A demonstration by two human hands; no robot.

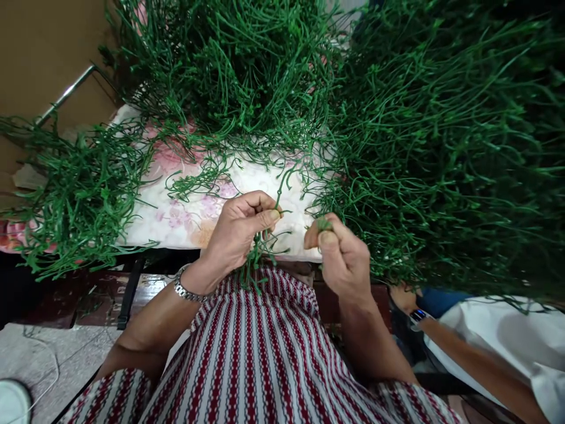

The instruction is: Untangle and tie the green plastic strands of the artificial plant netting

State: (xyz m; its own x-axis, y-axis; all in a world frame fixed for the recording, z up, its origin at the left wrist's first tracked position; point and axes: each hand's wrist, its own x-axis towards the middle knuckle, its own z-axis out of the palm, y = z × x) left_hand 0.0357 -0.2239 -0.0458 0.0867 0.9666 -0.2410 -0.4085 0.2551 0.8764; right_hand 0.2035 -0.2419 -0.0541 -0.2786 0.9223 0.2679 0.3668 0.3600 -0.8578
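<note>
My left hand (236, 227), with a metal watch (185, 285) on its wrist, is closed in a pinch on thin green artificial plant stems (255, 259). One stem sticks up past the thumb, and several hang below the palm over the striped garment. To its right, my right hand (346, 256) is also closed, thumb pressed to the fingers around a small, blurred green piece (324, 224). The two hands are apart, just above the front edge of the floral cloth (172, 221). A few loose stems (198, 181) lie on the cloth beyond my left hand.
Large heaps of green stems cover the back (238, 70) and the right side (445, 159). A smaller pile (83, 188) overhangs the left front edge. At lower right is another person's arm (477, 359) with a wristband. A metal bar (66, 94) stands at upper left.
</note>
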